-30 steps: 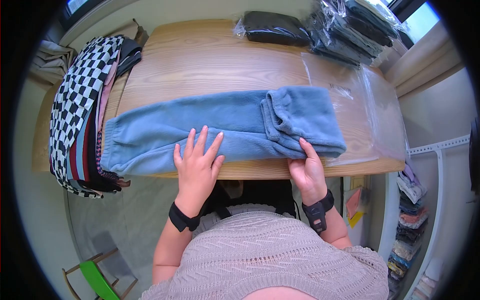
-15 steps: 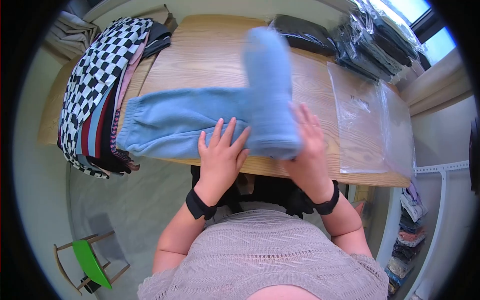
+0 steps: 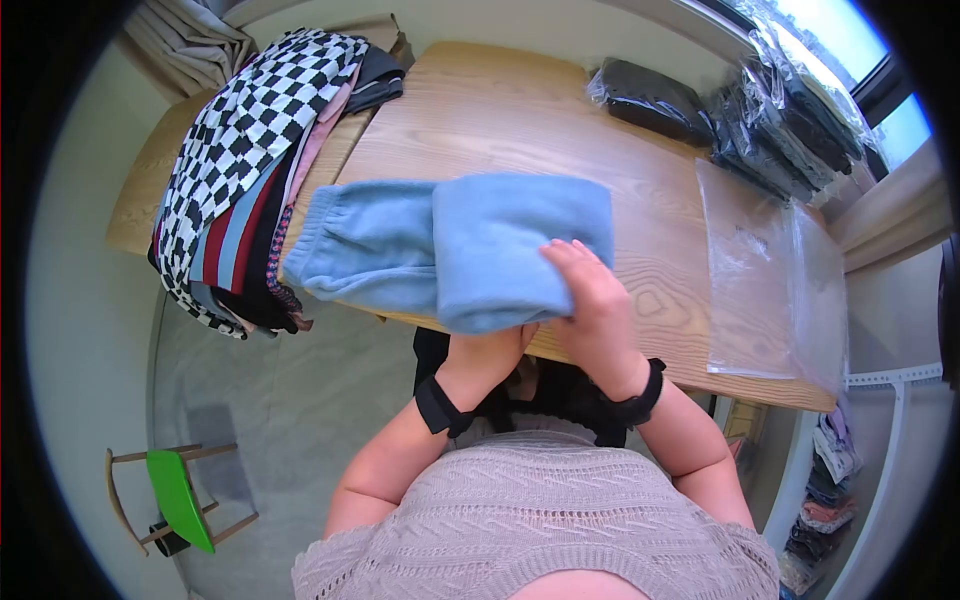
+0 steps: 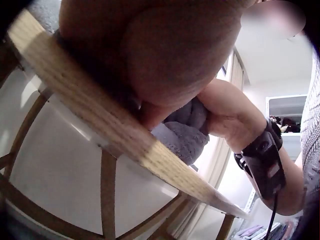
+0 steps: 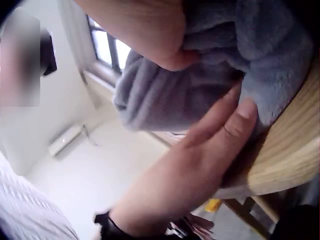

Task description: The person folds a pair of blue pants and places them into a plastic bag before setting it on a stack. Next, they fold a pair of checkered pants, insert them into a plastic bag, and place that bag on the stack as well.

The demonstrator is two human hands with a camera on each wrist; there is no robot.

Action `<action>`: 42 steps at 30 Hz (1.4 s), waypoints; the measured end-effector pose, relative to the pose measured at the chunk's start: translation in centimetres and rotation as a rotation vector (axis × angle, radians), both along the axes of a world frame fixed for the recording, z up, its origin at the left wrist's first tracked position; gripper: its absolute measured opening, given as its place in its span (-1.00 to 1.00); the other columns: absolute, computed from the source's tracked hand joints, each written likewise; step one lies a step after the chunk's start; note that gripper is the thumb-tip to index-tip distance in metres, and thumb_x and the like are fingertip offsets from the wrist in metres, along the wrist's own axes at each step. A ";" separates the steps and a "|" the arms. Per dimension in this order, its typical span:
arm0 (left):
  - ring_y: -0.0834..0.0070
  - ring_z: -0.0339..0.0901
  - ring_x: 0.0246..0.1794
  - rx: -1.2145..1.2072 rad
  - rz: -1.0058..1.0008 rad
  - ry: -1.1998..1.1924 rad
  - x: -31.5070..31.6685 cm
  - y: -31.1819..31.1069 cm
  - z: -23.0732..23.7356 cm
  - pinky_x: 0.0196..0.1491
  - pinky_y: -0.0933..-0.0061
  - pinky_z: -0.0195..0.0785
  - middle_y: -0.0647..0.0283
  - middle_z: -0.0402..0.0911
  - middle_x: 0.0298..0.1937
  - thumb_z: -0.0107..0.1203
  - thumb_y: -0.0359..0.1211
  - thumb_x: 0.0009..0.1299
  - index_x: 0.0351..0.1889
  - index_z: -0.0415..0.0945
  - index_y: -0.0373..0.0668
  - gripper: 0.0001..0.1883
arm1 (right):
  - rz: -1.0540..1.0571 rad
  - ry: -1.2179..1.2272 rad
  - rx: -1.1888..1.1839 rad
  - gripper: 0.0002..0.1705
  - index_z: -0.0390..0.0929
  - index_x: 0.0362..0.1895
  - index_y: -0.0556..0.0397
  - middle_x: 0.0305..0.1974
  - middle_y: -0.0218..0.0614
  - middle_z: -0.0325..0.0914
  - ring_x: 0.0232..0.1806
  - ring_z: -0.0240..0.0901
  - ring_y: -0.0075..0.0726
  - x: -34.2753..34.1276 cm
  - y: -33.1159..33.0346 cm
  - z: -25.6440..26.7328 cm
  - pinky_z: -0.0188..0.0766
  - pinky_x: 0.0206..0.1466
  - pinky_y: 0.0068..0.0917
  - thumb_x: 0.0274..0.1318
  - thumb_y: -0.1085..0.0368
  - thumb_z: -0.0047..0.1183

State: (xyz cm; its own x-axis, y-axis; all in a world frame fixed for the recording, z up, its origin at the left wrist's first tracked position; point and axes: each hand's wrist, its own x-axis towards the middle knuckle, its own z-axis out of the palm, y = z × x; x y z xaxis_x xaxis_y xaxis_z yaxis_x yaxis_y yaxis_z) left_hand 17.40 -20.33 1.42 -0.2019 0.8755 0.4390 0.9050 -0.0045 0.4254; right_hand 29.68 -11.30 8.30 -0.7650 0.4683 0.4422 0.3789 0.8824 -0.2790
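One blue garment [image 3: 510, 240], partly folded over itself, is laid at the near edge of the wooden table [image 3: 520, 115], between a pile of clothes [image 3: 255, 135] and a clear plastic bag [image 3: 750, 310]. Its folded part is gripped near the front right corner by the right hand [image 3: 598, 308], while the left hand [image 3: 487, 356] is tucked beneath that fold; whether anything is grasped there cannot be told, most of the fingers being hidden.

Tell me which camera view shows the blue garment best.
The head view: the blue garment appears end to end from above. The right wrist view shows close folds; the left wrist view, only small pieces.
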 end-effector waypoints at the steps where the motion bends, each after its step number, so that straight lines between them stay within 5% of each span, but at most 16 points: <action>1: 0.06 0.26 0.25 -0.014 0.008 0.038 0.0 0.1 0.6 0.23 -0.08 0.06 0.02 0.36 0.21 0.07 -0.19 0.29 0.10 0.45 -0.09 -0.58 | -0.027 0.241 -0.300 -0.37 0.41 0.11 -0.02 0.03 -0.04 0.45 0.10 0.39 -0.01 0.7 0.5 0.2 0.28 0.15 -0.25 -0.20 0.47 0.14; 3: 0.14 0.21 0.29 -0.081 0.047 0.177 0.2 0.0 2.3 0.22 -0.19 -0.04 0.13 0.34 0.24 0.08 -0.17 0.29 0.10 0.46 0.04 -0.59 | -0.146 0.601 -0.736 -0.55 0.46 0.02 0.06 -0.02 -0.13 0.50 0.01 0.45 -0.22 2.9 1.3 0.1 0.30 0.07 -0.50 -0.05 0.53 0.10; 8: 0.15 0.12 0.36 -0.155 0.041 0.167 0.2 0.1 2.5 0.28 -0.19 -0.14 0.19 0.23 0.35 0.05 -0.18 0.31 0.28 0.29 0.19 -0.47 | -0.276 1.191 -1.355 -0.60 0.37 0.09 0.09 0.02 -0.29 0.47 0.06 0.40 -0.33 8.5 2.9 -1.7 0.33 0.13 -0.40 0.14 0.44 0.03; 9: 0.15 0.12 0.36 -0.154 0.022 0.162 0.3 0.1 2.5 0.28 -0.19 -0.14 0.19 0.23 0.35 0.05 -0.18 0.31 0.28 0.29 0.19 -0.47 | -0.294 1.198 -1.343 -0.60 0.37 0.09 0.09 0.02 -0.29 0.47 0.06 0.40 -0.33 9.8 3.1 -2.0 0.33 0.13 -0.40 0.14 0.44 0.03; 11: 0.16 0.09 0.38 -0.191 0.048 0.180 0.3 0.1 2.6 0.29 -0.19 -0.15 0.18 0.21 0.36 0.04 -0.18 0.33 0.29 0.29 0.21 -0.48 | -0.322 1.172 -1.856 -0.55 0.32 0.13 0.08 0.03 -0.27 0.46 0.11 0.36 -0.29 12.6 3.3 -2.8 0.34 0.17 -0.32 0.15 0.36 0.06; 13: 0.16 0.07 0.39 -0.203 0.022 0.173 0.4 0.1 2.8 0.30 -0.19 -0.18 0.18 0.20 0.37 0.02 -0.18 0.34 0.30 0.28 0.20 -0.48 | -0.352 1.165 -1.943 -0.61 0.35 0.08 0.12 0.03 -0.21 0.47 0.06 0.42 -0.24 14.8 2.8 -3.1 0.37 0.14 -0.29 0.16 0.32 0.05; 15: 0.16 0.06 0.39 -0.225 0.042 0.186 0.4 0.2 2.9 0.30 -0.20 -0.19 0.18 0.19 0.37 0.02 -0.19 0.34 0.30 0.29 0.18 -0.48 | -0.323 0.747 -2.115 -0.58 0.33 0.12 0.14 0.04 -0.19 0.47 -0.02 0.48 -0.24 16.5 2.2 -2.1 0.41 0.11 -0.34 0.19 0.31 0.02; 16: 0.16 0.04 0.40 -0.241 0.039 0.180 0.4 0.2 3.1 0.31 -0.19 -0.22 0.18 0.19 0.38 0.01 -0.19 0.34 0.29 0.29 0.16 -0.49 | -0.174 0.502 -2.014 -0.62 0.42 0.07 0.14 -0.02 -0.20 0.53 -0.13 0.53 -0.32 16.9 2.2 -0.7 0.46 0.00 -0.43 0.20 0.27 0.01; 17: 0.16 0.04 0.40 -0.236 0.018 0.183 0.4 0.2 3.0 0.31 -0.19 -0.22 0.18 0.19 0.38 0.01 -0.19 0.34 0.29 0.29 0.16 -0.49 | -0.186 0.524 -2.006 -0.62 0.42 0.07 0.14 -0.02 -0.20 0.53 -0.13 0.53 -0.32 17.4 2.5 0.9 0.46 0.00 -0.43 0.20 0.27 0.01; 19: 0.16 0.03 0.41 -0.247 0.040 0.192 0.5 0.2 3.0 0.33 -0.18 -0.25 0.18 0.18 0.38 0.01 -0.20 0.35 0.29 0.30 0.15 -0.49 | -0.101 -0.033 -1.499 -0.67 0.52 -0.03 0.14 -0.14 -0.24 0.58 -0.21 0.53 -0.44 18.7 3.8 4.6 0.47 -0.10 -0.54 0.20 0.22 0.01; 20: 0.16 0.02 0.41 -0.263 0.040 0.189 0.6 0.2 3.0 0.33 -0.17 -0.27 0.18 0.17 0.39 0.00 -0.21 0.35 0.29 0.30 0.12 -0.49 | -0.240 0.061 -1.425 -0.71 0.59 -0.16 0.14 -0.25 -0.30 0.59 -0.33 0.48 -0.56 18.4 4.3 6.6 0.44 -0.23 -0.60 0.21 0.19 0.00; 24: 0.15 0.02 0.41 -0.268 0.039 0.194 0.7 0.3 3.3 0.33 -0.17 -0.28 0.18 0.17 0.39 -0.01 -0.21 0.36 0.29 0.31 0.10 -0.51 | -0.333 0.026 -0.788 -0.67 0.55 -0.07 0.13 -0.24 -0.35 0.57 -0.41 0.41 -0.59 20.0 14.3 5.8 0.35 -0.36 -0.58 0.17 0.19 0.02; 33: 0.16 0.06 0.40 -0.229 0.048 0.202 0.7 0.1 2.9 0.30 -0.21 -0.21 0.17 0.20 0.37 0.07 -0.21 0.31 0.28 0.32 0.17 -0.48 | -0.300 -0.323 -1.050 -0.46 0.46 0.10 0.03 -0.20 -0.48 0.50 -0.34 0.32 -0.61 19.0 24.6 0.8 0.25 -0.33 -0.61 0.13 -0.02 0.09; 42: 0.15 0.01 0.41 -0.277 0.042 0.202 0.7 0.2 3.1 0.33 -0.16 -0.29 0.15 0.16 0.39 -0.04 -0.19 0.38 0.29 0.30 0.10 -0.52 | -0.124 -0.163 -1.252 -0.51 0.54 -0.07 0.09 -0.23 -0.52 0.50 -0.22 0.31 -0.60 21.4 26.0 -0.1 0.25 -0.18 -0.59 0.08 -0.03 0.16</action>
